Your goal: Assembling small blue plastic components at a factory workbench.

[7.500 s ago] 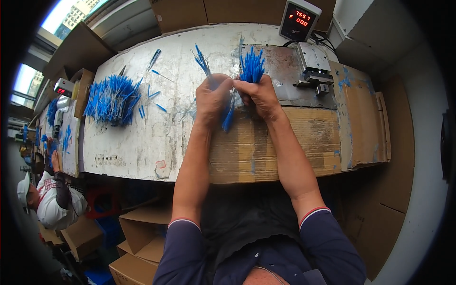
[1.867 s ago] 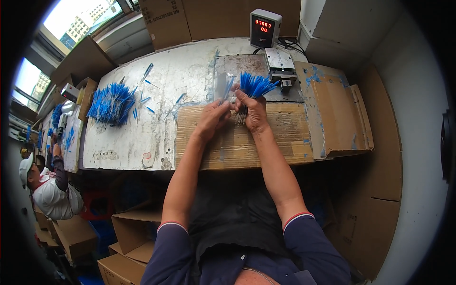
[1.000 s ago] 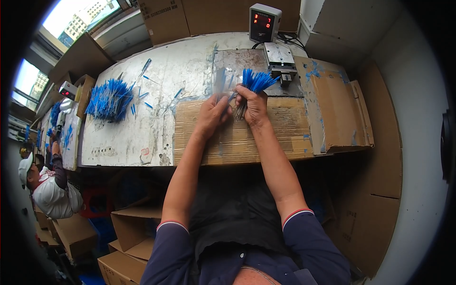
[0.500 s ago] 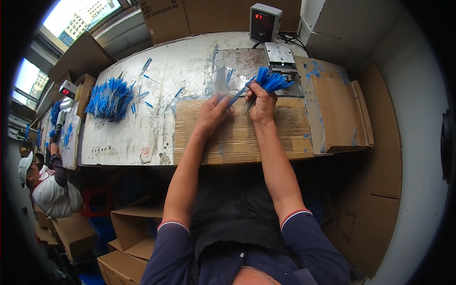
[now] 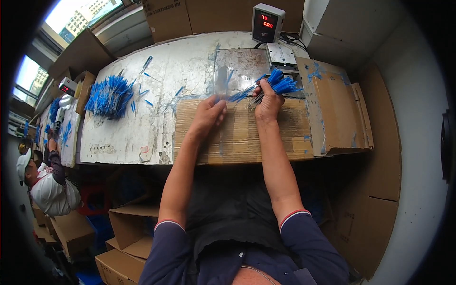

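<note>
Bundle of thin blue-tipped sticks (image 5: 278, 85) sits in the right hand (image 5: 268, 102), grip closed around the stems, blue ends fanning up and to the right, over the far edge of the cardboard sheet (image 5: 242, 137). A few sticks (image 5: 242, 93) angle out leftward from the bundle toward the left hand (image 5: 209, 114). Left hand's fingers pressed together at the lower end of a clear plastic sleeve (image 5: 221, 80), which stands up from the fingertips; whether those loose sticks touch the sleeve I cannot tell. Both hands hover above the cardboard sheet, which lies on the scuffed white worktop (image 5: 128, 133). Just beyond the bundle: a small metal scale platform (image 5: 281, 56) and its red-digit display box (image 5: 267, 21). Well to the left, a large heap of blue sticks (image 5: 110, 96), with strays scattered near it. Another person in white (image 5: 47, 190) at far left.
</note>
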Demonstrator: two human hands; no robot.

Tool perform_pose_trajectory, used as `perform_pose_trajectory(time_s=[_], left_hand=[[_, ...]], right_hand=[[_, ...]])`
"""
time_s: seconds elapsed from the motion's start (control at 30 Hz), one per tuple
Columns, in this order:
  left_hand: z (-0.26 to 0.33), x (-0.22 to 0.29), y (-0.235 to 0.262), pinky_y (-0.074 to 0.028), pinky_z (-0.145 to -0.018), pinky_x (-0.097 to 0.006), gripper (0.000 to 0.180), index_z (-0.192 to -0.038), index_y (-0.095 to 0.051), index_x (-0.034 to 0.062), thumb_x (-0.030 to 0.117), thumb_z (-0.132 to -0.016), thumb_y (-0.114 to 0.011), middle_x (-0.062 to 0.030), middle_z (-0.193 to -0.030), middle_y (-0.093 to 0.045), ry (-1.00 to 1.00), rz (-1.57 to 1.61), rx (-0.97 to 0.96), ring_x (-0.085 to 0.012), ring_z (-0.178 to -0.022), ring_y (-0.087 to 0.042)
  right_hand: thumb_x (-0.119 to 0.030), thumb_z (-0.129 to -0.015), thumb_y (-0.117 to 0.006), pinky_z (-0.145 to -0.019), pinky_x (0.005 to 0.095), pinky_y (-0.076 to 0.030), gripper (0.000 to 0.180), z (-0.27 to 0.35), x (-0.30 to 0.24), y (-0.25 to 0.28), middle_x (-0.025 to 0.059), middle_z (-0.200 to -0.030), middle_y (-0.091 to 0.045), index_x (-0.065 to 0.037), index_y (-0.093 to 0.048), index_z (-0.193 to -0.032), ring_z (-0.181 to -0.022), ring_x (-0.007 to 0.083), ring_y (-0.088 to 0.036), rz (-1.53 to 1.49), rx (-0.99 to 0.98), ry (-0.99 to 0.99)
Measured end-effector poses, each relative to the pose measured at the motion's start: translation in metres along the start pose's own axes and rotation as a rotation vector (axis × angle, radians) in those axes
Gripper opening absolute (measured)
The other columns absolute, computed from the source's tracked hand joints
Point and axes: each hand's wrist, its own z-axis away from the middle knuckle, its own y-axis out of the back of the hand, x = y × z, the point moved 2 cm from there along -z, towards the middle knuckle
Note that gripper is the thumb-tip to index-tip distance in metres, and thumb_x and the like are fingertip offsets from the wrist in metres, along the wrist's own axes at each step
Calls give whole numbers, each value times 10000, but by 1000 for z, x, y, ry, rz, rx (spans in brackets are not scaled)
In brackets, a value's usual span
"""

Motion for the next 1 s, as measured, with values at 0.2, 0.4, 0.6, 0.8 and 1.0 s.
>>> perform_pose_trajectory(time_s=[0.2,0.4,0.6,0.8,1.0], left_hand=[[5,-3,20,-412,-481,-196,189,-1169,-609,35,186,-1066,-562,20,-776,-595,-46,59,181,-47,-575,-520],[11,0,43,-405,-465,-198,201,-1167,-620,21,184,-1059,-572,18,-764,-599,-23,-34,310,-46,-551,-513],[20,9,65,-492,-641,-296,220,-1181,-650,13,161,-1024,-608,-58,-871,-670,-230,-718,552,-174,-721,-623],[39,35,37,-512,-940,-415,283,-1241,-645,19,152,-991,-644,-167,-1202,-665,-599,-1128,750,-342,-1127,-636],[20,23,-20,-535,-753,-307,315,-1291,-642,27,188,-1021,-628,-114,-1059,-698,-491,-557,366,-178,-916,-664]], right_hand=[[4,-845,-743,-518,294,-513,98,0,-2,0,90,-813,-691,-4,-687,-925,-632,154,-620,15,43,40],[14,-838,-730,-521,298,-518,79,2,-8,2,93,-806,-693,-3,-685,-901,-626,158,-618,-4,128,163],[1,-836,-729,-529,306,-518,74,5,-13,1,91,-803,-690,-2,-684,-894,-627,168,-620,28,122,186],[-10,-840,-747,-540,300,-536,109,5,-2,1,87,-795,-693,0,-686,-930,-611,174,-634,-91,11,-34],[2,-853,-736,-559,306,-545,103,16,7,-7,100,-825,-710,0,-690,-945,-647,179,-660,-80,-145,-66]])
